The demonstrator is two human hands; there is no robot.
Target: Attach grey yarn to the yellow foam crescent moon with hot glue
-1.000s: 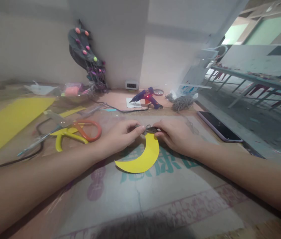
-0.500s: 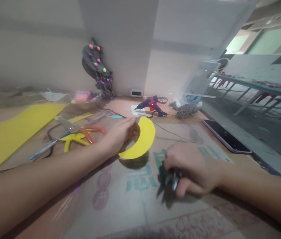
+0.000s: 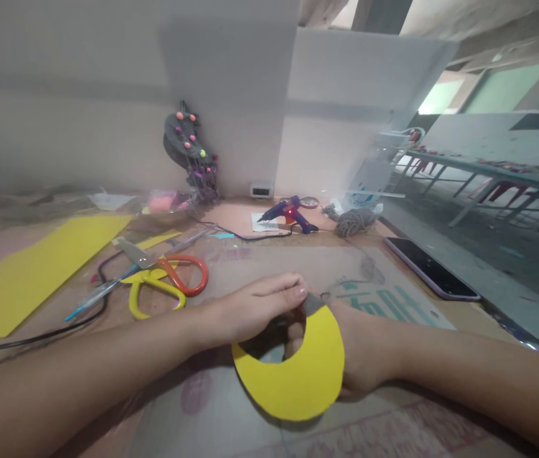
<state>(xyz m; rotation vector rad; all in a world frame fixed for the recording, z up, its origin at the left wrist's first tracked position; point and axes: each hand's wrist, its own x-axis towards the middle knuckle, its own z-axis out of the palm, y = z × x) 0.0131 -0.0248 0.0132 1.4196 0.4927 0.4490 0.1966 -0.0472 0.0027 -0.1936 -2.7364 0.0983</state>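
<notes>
A yellow crescent-shaped cutout [image 3: 293,388], its upper tip wrapped in grey yarn [image 3: 314,305], is tilted in front of me over the table. My left hand [image 3: 264,308] pinches it by that wrapped tip, thumb on top. Behind the cutout is my right hand [image 3: 364,356]; its curled fingers show partly through the crescent's inner curve. What they hold is hidden by the yellow shape. Left of my hands lie scissors [image 3: 154,264] with one orange and one yellow handle.
A blue glue gun [image 3: 291,213] with a red light stands at the back, near a grey yarn bundle [image 3: 355,222]. At right lies a phone [image 3: 431,270]; at left, a yellow sheet [image 3: 44,267]. A grey crescent with pompoms [image 3: 181,140] leans on the wall.
The crescent has come closer and lower, turning its tips upward. My right hand, which gripped a dark bundle out to the right, has moved left behind the crescent.
</notes>
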